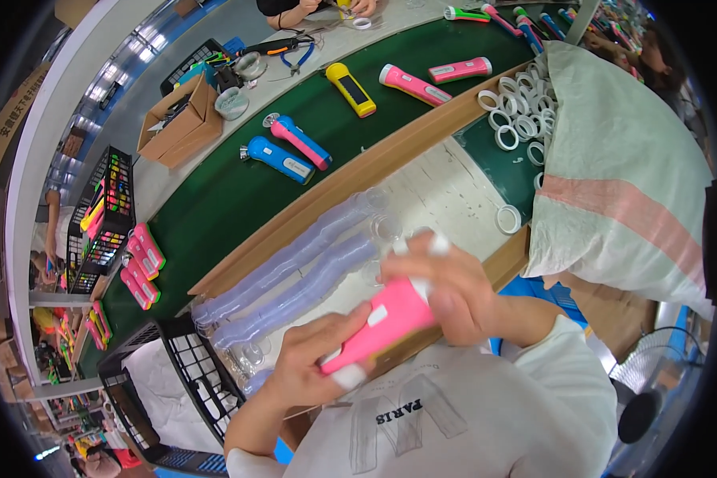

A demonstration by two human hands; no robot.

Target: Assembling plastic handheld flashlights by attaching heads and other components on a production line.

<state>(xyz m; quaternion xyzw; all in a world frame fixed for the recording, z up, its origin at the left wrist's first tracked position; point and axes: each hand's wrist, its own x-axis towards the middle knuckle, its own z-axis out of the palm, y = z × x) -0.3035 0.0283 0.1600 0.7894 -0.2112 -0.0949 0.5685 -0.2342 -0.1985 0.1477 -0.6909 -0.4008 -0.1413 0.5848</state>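
Note:
A pink plastic torch body (386, 323) with white ends lies between both my hands, close to my chest. My left hand (311, 358) grips its lower end. My right hand (438, 283) wraps over its upper end, fingers curled around the head and a white ring there. Just beyond my hands lie long stacks of clear plastic lens discs (295, 271) on the pale worktop (446, 195).
White plastic rings (518, 119) spill from a large woven sack (621, 183) at right. Pink, blue and yellow torches (283, 159) lie on the green belt (215, 207). A black wire crate (175, 366) stands at lower left, a cardboard box (179, 123) beyond. Another person's hands (303, 12) work at top.

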